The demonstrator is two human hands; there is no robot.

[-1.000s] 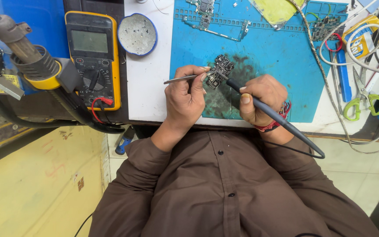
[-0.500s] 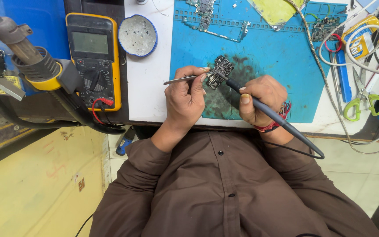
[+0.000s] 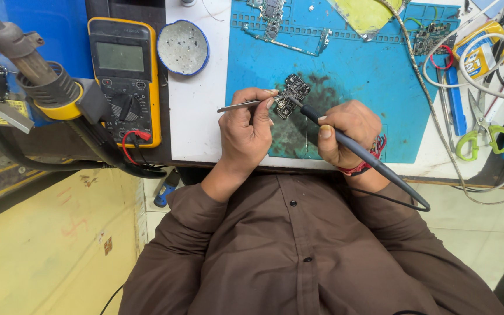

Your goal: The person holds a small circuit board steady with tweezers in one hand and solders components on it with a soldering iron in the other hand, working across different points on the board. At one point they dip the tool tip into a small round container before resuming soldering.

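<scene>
My left hand [image 3: 247, 131] pinches the tweezers [image 3: 241, 107], their tips holding the small dark circuit board [image 3: 290, 96] down on the blue work mat [image 3: 368, 76]. My right hand [image 3: 345, 133] is closed around the soldering iron [image 3: 357, 153] like a pen, tip touching the board's near edge. To do this well, I judge I should brace both wrists on the bench edge, keep the tweezers pressing steadily, and touch only the one joint. A yellow multimeter [image 3: 125, 70] and round tin [image 3: 183, 46] sit far left.
</scene>
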